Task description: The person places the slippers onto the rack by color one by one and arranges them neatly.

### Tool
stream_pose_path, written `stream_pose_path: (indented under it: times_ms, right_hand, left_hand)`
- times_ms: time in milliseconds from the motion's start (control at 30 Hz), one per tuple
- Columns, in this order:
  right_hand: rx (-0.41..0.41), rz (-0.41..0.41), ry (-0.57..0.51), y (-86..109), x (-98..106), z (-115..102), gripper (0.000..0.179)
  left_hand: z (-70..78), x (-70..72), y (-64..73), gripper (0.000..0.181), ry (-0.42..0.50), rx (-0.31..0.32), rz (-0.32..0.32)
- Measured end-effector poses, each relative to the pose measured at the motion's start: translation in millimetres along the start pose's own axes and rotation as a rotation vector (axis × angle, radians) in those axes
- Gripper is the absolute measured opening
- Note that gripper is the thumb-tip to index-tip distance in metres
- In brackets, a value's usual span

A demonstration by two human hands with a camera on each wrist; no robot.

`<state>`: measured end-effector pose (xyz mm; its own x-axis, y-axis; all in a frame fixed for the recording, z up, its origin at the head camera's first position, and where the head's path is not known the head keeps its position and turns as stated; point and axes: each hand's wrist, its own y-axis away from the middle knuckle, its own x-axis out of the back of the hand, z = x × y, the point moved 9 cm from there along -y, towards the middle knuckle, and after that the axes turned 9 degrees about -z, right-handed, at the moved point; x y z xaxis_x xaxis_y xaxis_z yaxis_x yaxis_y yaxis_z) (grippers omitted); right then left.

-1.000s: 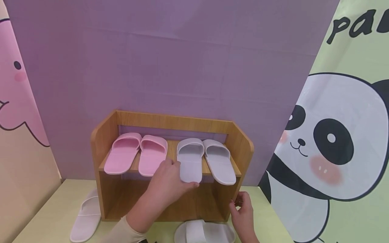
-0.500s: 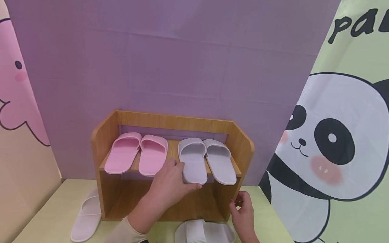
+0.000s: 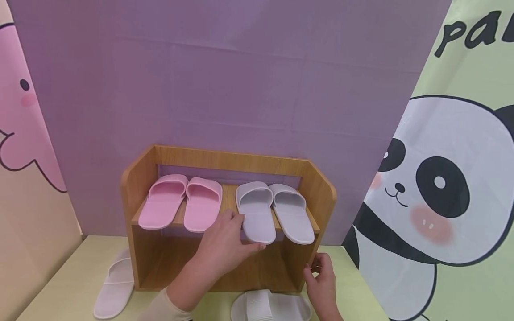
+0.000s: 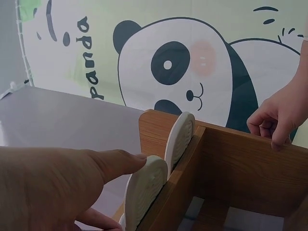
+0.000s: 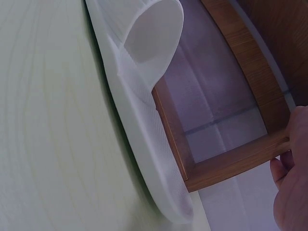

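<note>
A wooden shoe rack (image 3: 233, 161) stands on the table, its upper shelf bearing two pairs of slippers. My left hand (image 3: 222, 243) grips the toe end of the inner pale grey slipper (image 3: 258, 223), fingers along its left edge and thumb at the front. In the left wrist view the thumb (image 4: 120, 162) lies against that slipper's sole end (image 4: 147, 187). Its mate, the outer grey slipper (image 3: 294, 218), lies angled beside it, their heels close together. With bent fingers, my right hand (image 3: 323, 283) holds the front edge of the rack's right side panel (image 5: 240, 161).
Two pink slippers (image 3: 202, 209) occupy the shelf's left half. One pale slipper (image 3: 114, 290) lies left of the rack on the table (image 3: 64, 285). A white slipper (image 3: 259, 305) lies sideways before the rack. Behind rises a purple backdrop (image 3: 241, 89), with a panda print (image 3: 445, 187) on the right.
The inner grey slipper's front has shifted slightly right, toward its mate, with my left hand at its toe. Over the last half second it barely moves. My right hand stays on the side panel.
</note>
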<state>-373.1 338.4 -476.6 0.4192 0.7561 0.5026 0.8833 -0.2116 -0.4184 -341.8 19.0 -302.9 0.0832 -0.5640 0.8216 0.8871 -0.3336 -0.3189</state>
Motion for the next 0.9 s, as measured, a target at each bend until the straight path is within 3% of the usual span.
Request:
stream_pose_path:
  times_ms: [267,467,667,900]
  right_hand:
    - [-0.021,-0.019,-0.006,-0.7,-2,0,0.03]
    - [-0.02,-0.012,-0.003,-0.4,-1,0,0.03]
    - [-0.008,-0.008,-0.008,-0.3,-2,0,0.03]
    - [-0.019,-0.021,-0.017,-0.3,-2,1,0.03]
  left_hand:
    - [-1.6,7.6,11.9,0.076,0.005,-0.035,0.048]
    - [-5.0,13.9,24.8,0.067,0.033,-0.053,0.05]
    - [-16.0,17.6,40.4,0.063,0.052,-0.03,0.029]
    - [-31.0,27.4,60.0,0.054,0.054,-0.028,0.048]
